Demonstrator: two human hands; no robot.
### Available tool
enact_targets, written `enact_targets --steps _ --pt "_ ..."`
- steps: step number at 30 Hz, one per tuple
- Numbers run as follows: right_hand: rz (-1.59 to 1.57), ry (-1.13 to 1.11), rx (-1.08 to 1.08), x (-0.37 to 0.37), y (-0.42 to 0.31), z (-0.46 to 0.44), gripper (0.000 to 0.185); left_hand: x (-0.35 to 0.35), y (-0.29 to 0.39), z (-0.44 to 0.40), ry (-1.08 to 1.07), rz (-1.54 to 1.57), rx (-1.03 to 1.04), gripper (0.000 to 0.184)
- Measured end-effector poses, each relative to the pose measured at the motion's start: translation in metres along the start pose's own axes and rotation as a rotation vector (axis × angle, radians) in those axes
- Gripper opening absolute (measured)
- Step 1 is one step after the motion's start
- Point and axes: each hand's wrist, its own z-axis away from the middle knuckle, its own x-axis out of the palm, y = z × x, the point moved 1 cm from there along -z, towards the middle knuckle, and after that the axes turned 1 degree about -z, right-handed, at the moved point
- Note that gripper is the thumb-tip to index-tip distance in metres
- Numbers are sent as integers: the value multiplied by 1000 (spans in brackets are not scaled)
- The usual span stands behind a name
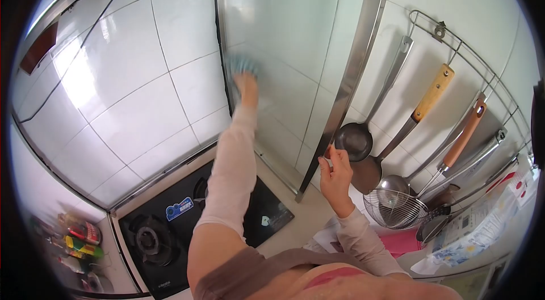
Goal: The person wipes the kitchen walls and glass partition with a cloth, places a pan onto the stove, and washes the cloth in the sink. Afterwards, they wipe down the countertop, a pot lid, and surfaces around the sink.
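Note:
My left hand (246, 85) reaches far forward over the stove, its sleeved arm stretched out. It holds a blue-green cloth (244, 64) against the glass panel (284, 33), near the panel's dark inner edge. Motion blurs the cloth and fingertips. My right hand (337, 178) is closed, with thumb and fingertips at the lower part of the panel's metal frame (355, 67). It appears to pinch the frame's edge. Just right of it hangs a dark ladle (354, 140).
Below my left arm lies a black gas stove (272, 209) with a burner (149, 237). On the right wall, a wire rack (471, 44) carries a spatula (434, 93), a wire strainer (395, 209) and other utensils. Several bottles (79, 235) stand at lower left.

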Motion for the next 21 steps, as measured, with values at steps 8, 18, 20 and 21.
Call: enact_targets --steps 8,18,20,21 --pt "-13 -38 64 -3 -7 -2 35 181 204 101 -310 -675 1463 48" --pt "28 -30 11 -3 -2 -1 34 -30 -29 8 27 21 58 41" --pt "19 -39 32 -3 -3 -1 34 55 88 13 -85 -28 143 27" --pt "23 -35 41 -1 -3 -1 34 100 139 15 -310 179 269 18"
